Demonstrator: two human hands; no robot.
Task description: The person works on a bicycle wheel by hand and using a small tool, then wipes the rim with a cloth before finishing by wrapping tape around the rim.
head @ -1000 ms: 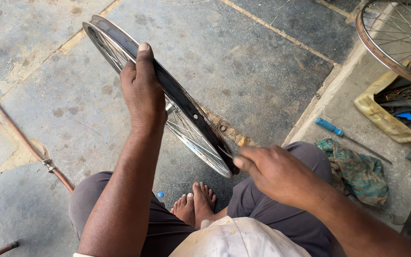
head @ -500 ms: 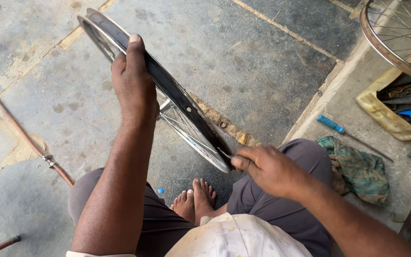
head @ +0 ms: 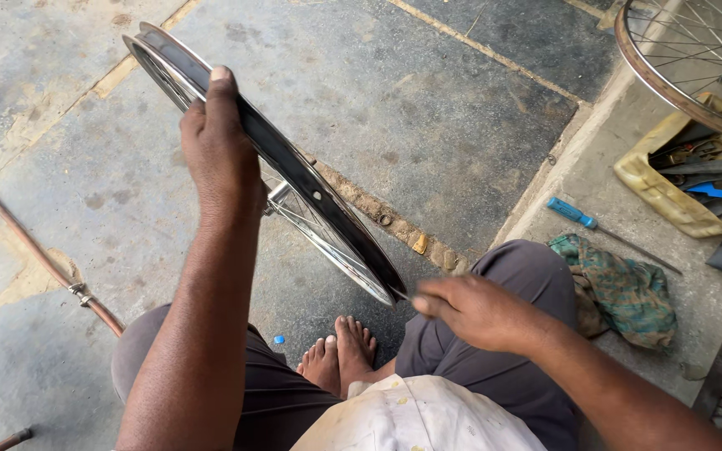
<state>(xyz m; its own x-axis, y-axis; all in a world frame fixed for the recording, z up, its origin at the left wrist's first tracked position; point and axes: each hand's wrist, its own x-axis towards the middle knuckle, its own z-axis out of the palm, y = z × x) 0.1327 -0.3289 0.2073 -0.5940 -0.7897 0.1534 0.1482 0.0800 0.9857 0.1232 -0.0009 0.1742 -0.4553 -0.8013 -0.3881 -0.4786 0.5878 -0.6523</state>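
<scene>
A seated person holds a bicycle wheel rim [head: 294, 171] edge-on above a stone-slab floor [head: 428, 108], so that it reads as a dark slanted band running from the upper left down to the person's knees. The left hand [head: 219, 150] is closed over the upper part of the rim, fingers wrapped across its far edge and the thumb side hidden behind the metal. The right hand [head: 474, 311] sits at the rim's lower end with its fingers pinched together on something thin; the motion blur there makes it impossible to tell what the fingers pinch, or whether they touch the rim itself. Behind the rim, a hub [head: 282, 196] and a few bright spokes [head: 327, 238] show only in part, the rest masked by the band and the left forearm.

Bare feet [head: 336, 355] rest on the floor between the knees, with a small blue cap [head: 278, 340] just beside them. A thin brown hose [head: 35, 250] curves along the left, cut off at both ends. On the raised ledge to the right lie a blue-handled screwdriver [head: 578, 215], a crumpled green cloth [head: 620, 288] and a yellowish pouch of tools [head: 678, 179], whose contents are hard to separate. A second wheel [head: 687, 67] is cropped by the top right corner.
</scene>
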